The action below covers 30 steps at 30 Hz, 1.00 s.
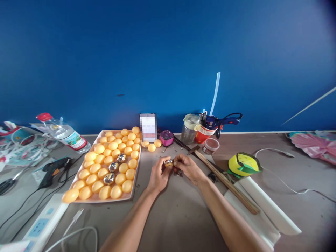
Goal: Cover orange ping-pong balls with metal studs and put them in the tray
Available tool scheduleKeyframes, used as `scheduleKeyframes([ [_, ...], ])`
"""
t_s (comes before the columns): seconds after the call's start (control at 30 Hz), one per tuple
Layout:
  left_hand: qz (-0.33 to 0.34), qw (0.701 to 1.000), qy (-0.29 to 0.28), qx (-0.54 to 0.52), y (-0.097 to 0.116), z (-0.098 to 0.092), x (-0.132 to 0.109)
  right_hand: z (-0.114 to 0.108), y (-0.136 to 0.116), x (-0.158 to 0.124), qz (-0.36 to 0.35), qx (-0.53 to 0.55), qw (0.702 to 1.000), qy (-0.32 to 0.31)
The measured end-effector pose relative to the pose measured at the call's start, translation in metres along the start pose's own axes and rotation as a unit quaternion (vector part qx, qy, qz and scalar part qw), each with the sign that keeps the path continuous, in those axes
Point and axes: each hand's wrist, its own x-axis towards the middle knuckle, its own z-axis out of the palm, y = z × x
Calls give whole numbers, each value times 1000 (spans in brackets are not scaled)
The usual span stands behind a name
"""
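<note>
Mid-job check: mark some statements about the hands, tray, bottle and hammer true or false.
The left hand and right hand both hold one egg. True.
The tray holds only yellow eggs. False: three silver ones lie among them.
The bottle stands upright. False: it lies on its side.
The hammer lies right of the hands. True.

One view only, worn on the head: it looks forward and down along the forearms, across the bench (178, 213) to the blue wall (168, 52), which fills the upper half. Left hand (159, 175) and right hand (190, 168), both pinching a ball (168, 162), sit near, just below centre.
</note>
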Motion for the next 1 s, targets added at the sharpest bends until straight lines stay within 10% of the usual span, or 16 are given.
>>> scheduleKeyframes([
  [0.7, -28, 996, 25, -87, 1, 6, 7, -2, 12, 9, -53, -14, 997, 53],
  [1.0, -48, 991, 39, -120, 0, 5, 7, -12, 21, 17, -237, -289, 892, 253],
])
